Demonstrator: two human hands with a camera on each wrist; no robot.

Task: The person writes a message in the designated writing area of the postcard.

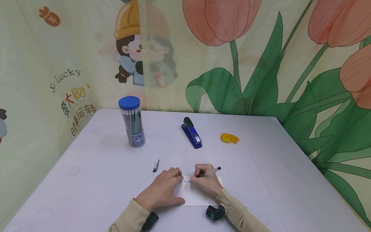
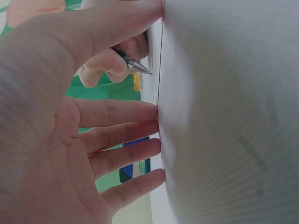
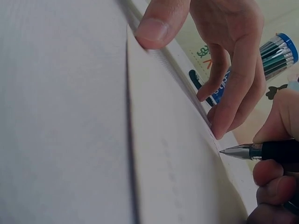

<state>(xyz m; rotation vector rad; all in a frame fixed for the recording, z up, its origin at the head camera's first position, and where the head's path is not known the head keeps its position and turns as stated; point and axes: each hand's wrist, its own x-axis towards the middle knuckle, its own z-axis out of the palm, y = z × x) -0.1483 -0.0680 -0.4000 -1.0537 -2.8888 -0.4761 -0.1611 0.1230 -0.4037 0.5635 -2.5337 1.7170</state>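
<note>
In the head view my right hand (image 1: 206,180) pinches a pen (image 1: 211,171) between thumb and fingers, its metal tip at the upper left of a white sheet of paper (image 1: 195,196). Small dark writing shows beside the tip. My left hand (image 1: 163,188) rests at the sheet's left edge, thumb at the lower corner, fingers spread and fairly straight. The left wrist view has those fingertips (image 2: 152,110) along the paper's edge, the pen tip (image 2: 145,70) close by. From the right wrist, the pen's tip (image 3: 229,151) meets the paper (image 3: 177,140), and the left thumb presses its corner.
A pen cap (image 1: 156,166) lies left of the paper. Farther back stand a blue-lidded tub of pencils (image 1: 134,125) and a blue stapler (image 1: 192,132), with a yellow correction tape (image 1: 229,138) to the right. A black wrist device (image 1: 215,212) sits at the right sleeve.
</note>
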